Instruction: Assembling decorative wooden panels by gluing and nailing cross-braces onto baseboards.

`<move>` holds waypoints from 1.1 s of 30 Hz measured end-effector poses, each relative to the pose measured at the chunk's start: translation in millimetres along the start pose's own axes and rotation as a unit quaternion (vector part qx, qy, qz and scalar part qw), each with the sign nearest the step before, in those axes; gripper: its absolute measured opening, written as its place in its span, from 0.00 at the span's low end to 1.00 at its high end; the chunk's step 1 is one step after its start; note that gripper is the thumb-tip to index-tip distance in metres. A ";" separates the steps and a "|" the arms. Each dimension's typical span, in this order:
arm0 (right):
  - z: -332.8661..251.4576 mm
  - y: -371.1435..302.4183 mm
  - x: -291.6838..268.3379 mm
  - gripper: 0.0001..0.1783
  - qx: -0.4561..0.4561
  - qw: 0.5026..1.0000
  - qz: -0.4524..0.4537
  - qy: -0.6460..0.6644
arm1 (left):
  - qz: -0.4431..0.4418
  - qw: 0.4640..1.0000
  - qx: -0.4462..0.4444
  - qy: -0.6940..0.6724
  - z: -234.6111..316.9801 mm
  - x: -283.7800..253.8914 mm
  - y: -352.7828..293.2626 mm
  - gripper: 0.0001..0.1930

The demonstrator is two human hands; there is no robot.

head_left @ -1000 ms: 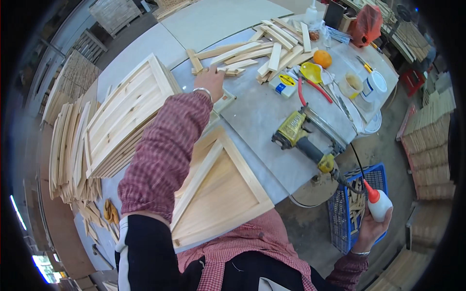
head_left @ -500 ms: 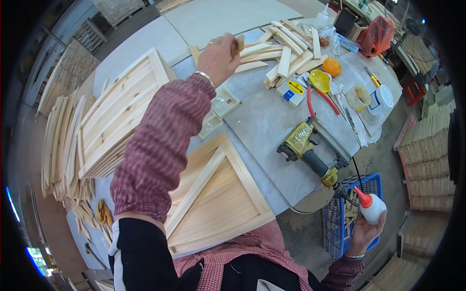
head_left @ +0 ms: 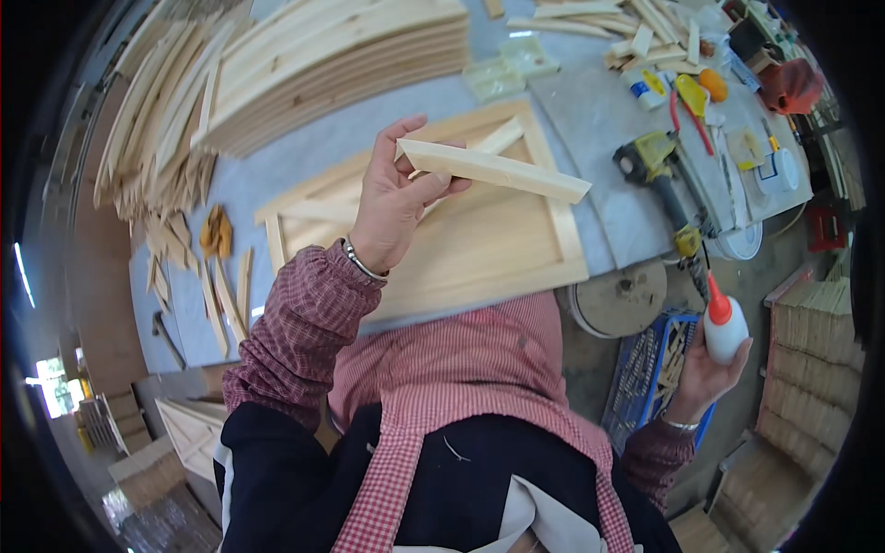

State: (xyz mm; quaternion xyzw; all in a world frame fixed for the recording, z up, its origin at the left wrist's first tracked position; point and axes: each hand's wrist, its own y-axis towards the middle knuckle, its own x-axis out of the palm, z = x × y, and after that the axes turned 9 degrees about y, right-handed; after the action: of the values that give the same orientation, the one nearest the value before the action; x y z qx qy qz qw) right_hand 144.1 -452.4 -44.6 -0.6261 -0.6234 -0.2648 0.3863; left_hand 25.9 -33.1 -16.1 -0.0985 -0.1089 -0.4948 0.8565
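head view: a short wooden slat (head_left: 493, 170) with angled ends is lifted off the bench, gripped at its left end by the left hand (head_left: 392, 198); the thumb lies over the slat's near edge and the fingers curl behind it. the slat runs out to the right and slightly down, its free end hanging in open air above the right rail of a wooden frame panel (head_left: 479, 244). that panel lies flat on the grey workbench (head_left: 313, 161), its near edge reaching the bench's front edge close to the person's chest, with a diagonal brace showing inside it under the hand.

the right hand (head_left: 705, 369) is well apart, low and off the bench to the right, clenched around a white glue bottle (head_left: 724, 323) whose red nozzle points up. it hangs over the floor, just beside a blue crate (head_left: 656, 373) and near a round disc (head_left: 619, 300) below the bench edge.

right of the panel there is a strip of bare bench, then a yellow power drill (head_left: 654, 161) lying with its cord trailing over the edge. behind the panel stands a long stack of wooden frames (head_left: 341, 69), leaving a band of bare bench between them. loose slats (head_left: 645, 28) crowd the far right corner beside pliers with red handles (head_left: 687, 120) and an orange fruit (head_left: 713, 83). thin offcuts (head_left: 221, 286) lie scattered along the left end.
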 end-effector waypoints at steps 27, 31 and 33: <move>23.2 -27.8 19.1 0.33 0.052 0.998 -0.041 -0.023 | 0.008 0.973 -0.109 0.204 -45.2 -52.1 -81.0 0.13; 25.0 -24.9 17.7 0.32 0.056 0.997 -0.041 -0.023 | 0.013 0.973 -0.132 0.188 -41.2 -54.6 -82.3 0.13; 25.4 -23.5 16.5 0.32 0.059 0.997 -0.040 -0.022 | 0.029 0.973 -0.177 0.146 -34.8 -52.6 -81.2 0.13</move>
State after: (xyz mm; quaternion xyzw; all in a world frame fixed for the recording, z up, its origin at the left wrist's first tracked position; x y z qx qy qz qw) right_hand 118.5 -424.0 -41.9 -0.5823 -0.6708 -0.2294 0.3980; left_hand -67.1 -39.2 -59.4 -0.1786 0.1096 -0.4898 0.8463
